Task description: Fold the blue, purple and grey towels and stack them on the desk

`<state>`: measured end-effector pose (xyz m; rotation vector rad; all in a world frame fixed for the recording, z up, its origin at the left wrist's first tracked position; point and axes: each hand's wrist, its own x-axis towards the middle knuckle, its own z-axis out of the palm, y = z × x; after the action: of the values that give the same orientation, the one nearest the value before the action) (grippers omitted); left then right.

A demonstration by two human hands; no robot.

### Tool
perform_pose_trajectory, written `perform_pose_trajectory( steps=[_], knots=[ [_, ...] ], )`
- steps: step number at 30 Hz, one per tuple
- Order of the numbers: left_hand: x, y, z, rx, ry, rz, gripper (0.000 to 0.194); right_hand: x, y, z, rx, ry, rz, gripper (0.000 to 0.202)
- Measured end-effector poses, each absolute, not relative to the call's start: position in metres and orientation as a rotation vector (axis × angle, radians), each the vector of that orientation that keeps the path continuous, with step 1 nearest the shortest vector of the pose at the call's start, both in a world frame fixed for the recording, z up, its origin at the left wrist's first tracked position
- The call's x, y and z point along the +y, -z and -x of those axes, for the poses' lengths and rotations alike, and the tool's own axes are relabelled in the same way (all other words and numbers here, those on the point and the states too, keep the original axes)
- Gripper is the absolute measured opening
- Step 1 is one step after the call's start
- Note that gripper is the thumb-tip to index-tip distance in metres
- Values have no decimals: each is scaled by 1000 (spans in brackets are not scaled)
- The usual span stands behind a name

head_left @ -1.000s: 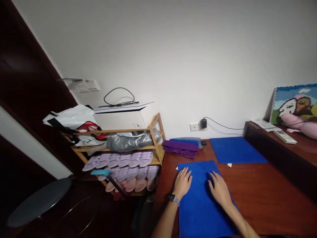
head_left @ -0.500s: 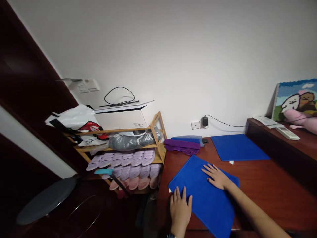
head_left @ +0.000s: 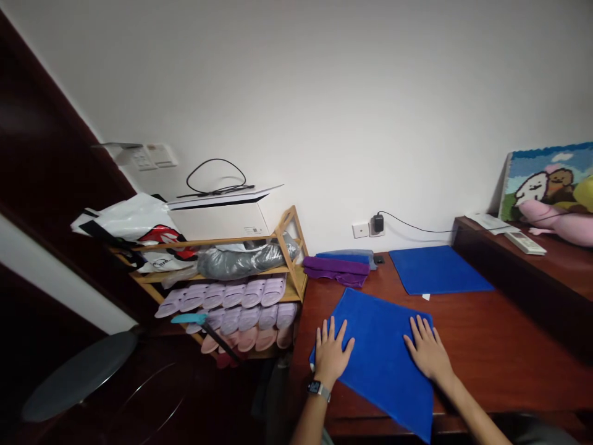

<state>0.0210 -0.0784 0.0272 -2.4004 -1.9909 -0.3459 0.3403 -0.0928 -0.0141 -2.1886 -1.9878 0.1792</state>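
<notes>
A blue cloth lies spread at an angle on the reddish-brown table, its near corner hanging past the front edge. My left hand, with a watch on the wrist, rests flat on the cloth's left side, fingers spread. On its right side my right hand also lies flat, fingers apart. Neither hand grips anything. A second blue cloth lies flat farther back, a white tag at its near edge. Behind the left hand is a folded purple cloth, with blue and grey folded cloths behind it.
Left of the table stands a wooden rack with several slippers, a white box and a bag. A charger is plugged in at the wall. The raised shelf at right holds a remote and a pink plush toy.
My left hand has slid up and farther onto the cloth. My right hand has moved right, to the cloth's right edge. The cloth's right corner now lies flatter and the view has shifted slightly.
</notes>
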Motion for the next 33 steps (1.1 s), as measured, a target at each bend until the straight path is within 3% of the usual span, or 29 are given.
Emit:
perform_pose_trajectory(
  steps=[10,19,27,33],
  knots=[
    [-182,27,-39,-2197,392,2105,71,-36,-23,-369,-2390,-445,1793,69],
    [-134,-13,-31,-2038,372,2310,58,-20,-2,-355,-2113,-331,2001,73],
    [-122,-6,-30,-2011,387,2268,57,-26,11,-349,-2002,-219,2120,74],
    [-66,-33,-111,-1747,507,2541,53,-28,8,-350,-2004,-229,2129,73]
  ],
)
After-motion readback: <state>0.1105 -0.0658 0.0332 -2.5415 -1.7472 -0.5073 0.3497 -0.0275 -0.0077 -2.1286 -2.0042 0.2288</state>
